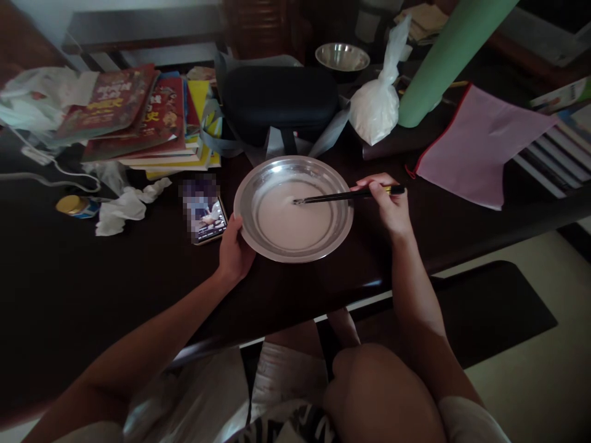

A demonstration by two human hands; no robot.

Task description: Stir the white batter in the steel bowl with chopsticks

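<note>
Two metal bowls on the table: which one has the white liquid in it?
The big shallow bowl between the hands, with chopsticks dipped in it. The small bowl at the back looks empty.

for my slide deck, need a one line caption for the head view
Left hand steadies a steel bowl of white liquid while right hand holds chopsticks in it.
</note>
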